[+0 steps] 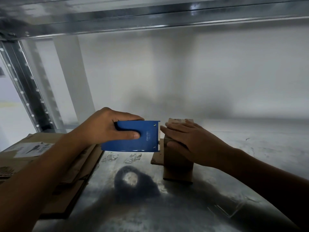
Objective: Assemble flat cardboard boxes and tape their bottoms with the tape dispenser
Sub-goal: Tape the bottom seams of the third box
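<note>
Flattened cardboard sheets (50,164) stacked at L on metal shelf (250,164), printed label on top. L hand (107,128) wrapped tight round blue tape dispenser (132,139), thumb thru handle slot, serrated edge just beside small upright box (178,164) at ctr. R hand (189,138) spread flat, pressing box top, gripping nothing.

**One camera, up on the head**

The camera looks forward and a bit down, close in. The metal shelf (217,206) fills the near part. The white wall (184,72) is far. Both arms reach in from the near edge.
</note>
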`<action>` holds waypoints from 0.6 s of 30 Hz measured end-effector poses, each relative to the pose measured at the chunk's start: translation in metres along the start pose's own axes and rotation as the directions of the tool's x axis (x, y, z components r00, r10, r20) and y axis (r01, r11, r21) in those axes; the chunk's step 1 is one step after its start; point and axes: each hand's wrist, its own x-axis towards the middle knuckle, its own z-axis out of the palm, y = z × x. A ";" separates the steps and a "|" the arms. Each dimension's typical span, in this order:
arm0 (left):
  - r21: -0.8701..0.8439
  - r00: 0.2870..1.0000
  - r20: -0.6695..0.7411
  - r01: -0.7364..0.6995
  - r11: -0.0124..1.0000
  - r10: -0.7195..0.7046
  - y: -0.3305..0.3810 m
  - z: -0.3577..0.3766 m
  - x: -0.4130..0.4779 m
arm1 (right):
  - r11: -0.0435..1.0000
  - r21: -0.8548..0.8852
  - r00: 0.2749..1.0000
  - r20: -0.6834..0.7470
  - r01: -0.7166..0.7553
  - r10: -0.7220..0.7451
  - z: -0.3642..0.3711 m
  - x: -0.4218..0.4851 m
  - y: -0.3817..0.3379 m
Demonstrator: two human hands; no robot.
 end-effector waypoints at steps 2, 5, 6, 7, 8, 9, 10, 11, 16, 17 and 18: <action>0.007 1.000 -0.001 -0.007 1.000 0.007 0.003 -0.001 -0.002 | 1.000 -0.007 1.000 0.012 0.004 -0.004 -0.002 0.001 0.001; 0.079 0.999 0.024 -0.025 0.997 0.023 0.009 -0.007 -0.005 | 1.000 0.004 0.999 0.044 -0.004 0.003 -0.001 0.001 0.004; 0.123 0.999 0.039 -0.027 0.992 0.022 0.010 -0.012 -0.007 | 1.000 0.009 0.998 0.057 -0.005 0.005 -0.002 0.002 0.005; 0.146 0.999 0.053 -0.019 0.989 0.012 0.010 -0.016 -0.009 | 1.000 0.013 0.998 0.067 -0.003 0.002 -0.002 0.002 0.005; 0.150 0.998 0.065 -0.006 0.989 -0.004 0.009 -0.020 -0.011 | 1.000 0.014 0.997 0.074 0.002 -0.003 -0.002 0.002 0.005; 0.152 0.997 0.070 0.006 0.988 -0.017 0.009 -0.024 -0.013 | 1.000 0.012 0.997 0.079 0.005 -0.006 -0.003 0.002 0.005; 0.161 0.997 0.071 0.016 0.987 -0.027 0.009 -0.026 -0.014 | 1.000 0.011 0.997 0.083 0.005 -0.006 -0.003 0.002 0.004; 0.173 0.996 0.077 0.026 0.985 -0.040 0.011 -0.026 -0.014 | 1.000 0.015 0.996 0.084 0.003 -0.004 -0.003 0.002 0.004; 0.383 0.993 0.034 0.092 0.919 -0.114 0.026 -0.015 -0.006 | 0.997 0.064 0.994 0.103 -0.050 0.043 -0.001 0.000 0.003; 0.461 0.993 0.015 0.094 0.883 -0.113 0.030 -0.011 -0.002 | 0.996 0.070 0.994 0.099 -0.062 0.055 0.000 0.000 0.003; 0.528 0.995 0.000 0.089 0.844 -0.104 0.035 -0.008 0.002 | 0.995 0.076 0.994 0.093 -0.071 0.063 0.001 0.001 0.002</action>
